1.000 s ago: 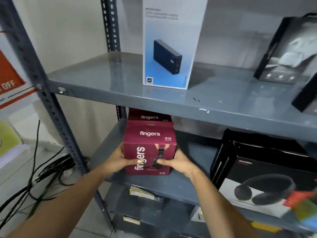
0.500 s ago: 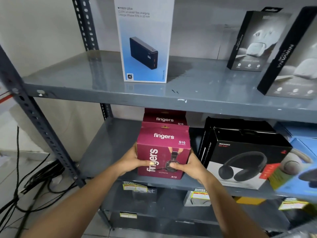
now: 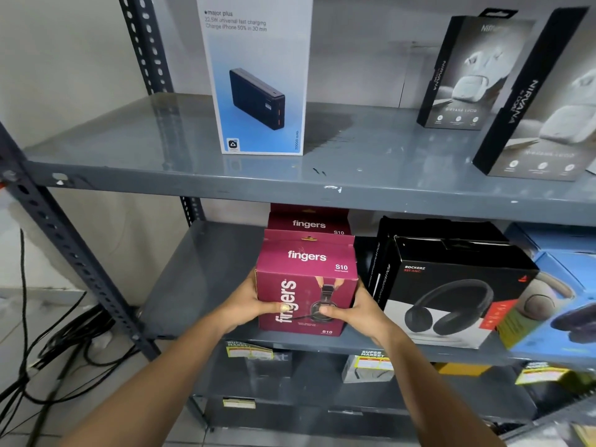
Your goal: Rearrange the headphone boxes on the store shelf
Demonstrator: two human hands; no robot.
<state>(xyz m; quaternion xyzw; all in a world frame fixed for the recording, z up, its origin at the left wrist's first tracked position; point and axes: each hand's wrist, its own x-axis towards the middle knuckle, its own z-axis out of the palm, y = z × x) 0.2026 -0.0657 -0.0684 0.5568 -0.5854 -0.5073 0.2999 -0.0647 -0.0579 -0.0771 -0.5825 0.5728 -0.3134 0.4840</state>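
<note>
A maroon "fingers" headphone box stands at the front of the middle shelf. My left hand grips its left side and my right hand grips its right side, thumbs on the front face. A second maroon "fingers" box stands directly behind it, mostly hidden. To the right sits a black Rockerz headphone box, close to the held box, and past that a blue headphone box at the frame edge.
The upper shelf carries a white-blue power bank box and two black Nirvana earbud boxes. A lower shelf holds tagged boxes. Black cables lie on the floor left of the rack post.
The maroon box has been slid to the right along the middle shelf, closer to the black box. The view has also turned right, and both hands stay on the box.
</note>
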